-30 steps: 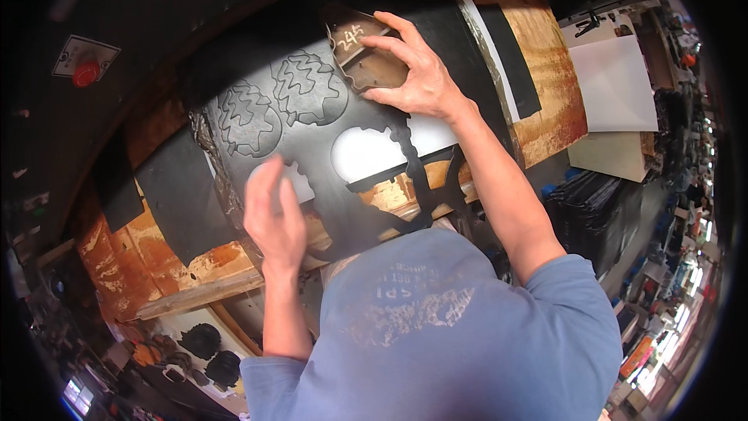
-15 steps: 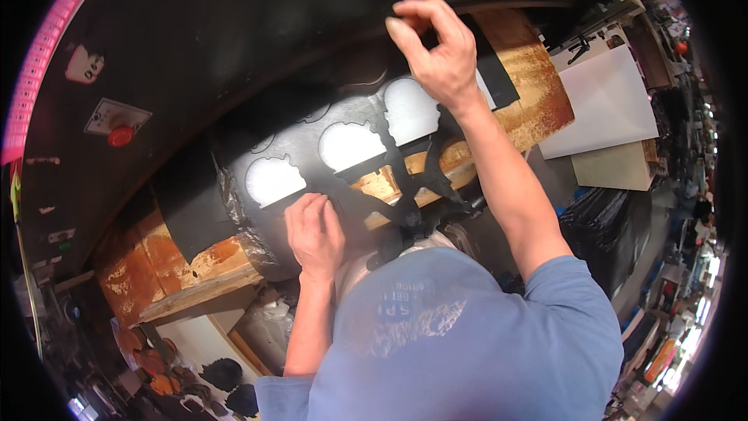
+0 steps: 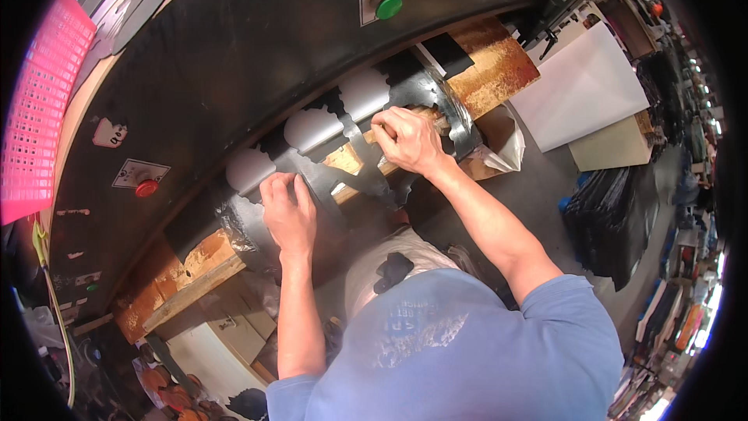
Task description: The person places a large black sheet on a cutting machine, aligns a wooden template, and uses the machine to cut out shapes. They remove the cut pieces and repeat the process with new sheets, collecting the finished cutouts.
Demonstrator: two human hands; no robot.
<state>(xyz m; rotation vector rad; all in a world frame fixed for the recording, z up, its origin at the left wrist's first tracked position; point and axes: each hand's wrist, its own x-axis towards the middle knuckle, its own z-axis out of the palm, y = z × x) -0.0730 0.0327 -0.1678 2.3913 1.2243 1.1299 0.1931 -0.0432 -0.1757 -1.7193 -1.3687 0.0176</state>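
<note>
A black sheet with several large rounded, ragged-edged cut-outs (image 3: 299,162) drapes over the front edge of the machine bed, and pale grey-white surface shows through the holes. My left hand (image 3: 290,212) is at the sheet's left part, fingers bent and closed on it. Farther right, my right hand (image 3: 409,140) pinches the sheet beside a narrow black strip (image 3: 366,168). The fingertips of both hands are partly hidden. Under the sheet, a worn brown wooden board (image 3: 499,62) sticks out at the right and lower left.
A dark machine panel spans the far side, with a green button (image 3: 388,7) and a red button (image 3: 146,187). A pink basket (image 3: 47,101) stands at the left. White sheets (image 3: 580,90) and black plastic (image 3: 612,226) lie on the right.
My right hand has come down from above the bed, near the panel, onto the sheet. The left hand stays at the sheet. The sheet's right part now bends over the front edge.
</note>
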